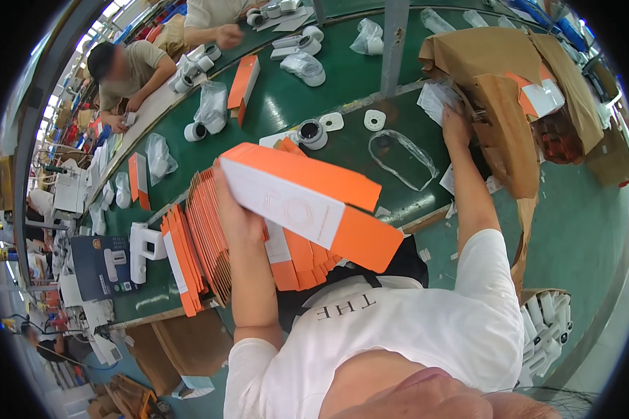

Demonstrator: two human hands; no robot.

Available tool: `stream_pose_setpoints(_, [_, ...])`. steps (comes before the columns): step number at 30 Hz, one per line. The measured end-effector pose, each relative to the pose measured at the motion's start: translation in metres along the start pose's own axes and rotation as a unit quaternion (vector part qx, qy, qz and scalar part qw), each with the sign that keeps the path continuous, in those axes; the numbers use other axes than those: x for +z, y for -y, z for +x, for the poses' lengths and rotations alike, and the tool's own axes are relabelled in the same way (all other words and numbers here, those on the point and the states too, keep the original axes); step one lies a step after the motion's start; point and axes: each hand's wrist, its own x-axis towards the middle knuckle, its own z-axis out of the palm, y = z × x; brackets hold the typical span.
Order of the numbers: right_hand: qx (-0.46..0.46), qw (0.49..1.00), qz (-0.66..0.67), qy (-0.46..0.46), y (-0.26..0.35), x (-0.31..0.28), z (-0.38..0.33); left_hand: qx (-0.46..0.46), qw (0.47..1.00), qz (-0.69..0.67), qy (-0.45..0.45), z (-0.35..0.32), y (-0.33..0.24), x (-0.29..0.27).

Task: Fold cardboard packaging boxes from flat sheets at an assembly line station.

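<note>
My left hand (236, 215) grips an orange and white carton (286, 199) by its far-left end. The carton is tilted, and its end flaps stand open toward my chest. To the right, my right hand (457, 127) is stretched out at the bench's edge, its fingers closed on white folded paper sheets (435, 100). Folded-flat orange cartons (210, 220) stand in a tight row left of my left forearm. More flat cartons (302, 262) lie beneath the carton I hold.
A big brown paper-lined box (500, 105) stands beside my right hand. On the green bench lie a clear plastic loop (402, 160), two white square plates, a round white device (312, 134) and bagged parts. Two people work across the belt. A metal post (394, 49) rises ahead.
</note>
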Motion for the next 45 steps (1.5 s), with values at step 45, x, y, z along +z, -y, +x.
stream_pose_setpoints(45, [-0.560,0.818,0.118,-0.066,0.250,-0.239,-0.127,-0.154,0.960,-0.230,0.044,0.010,0.069,-0.037])
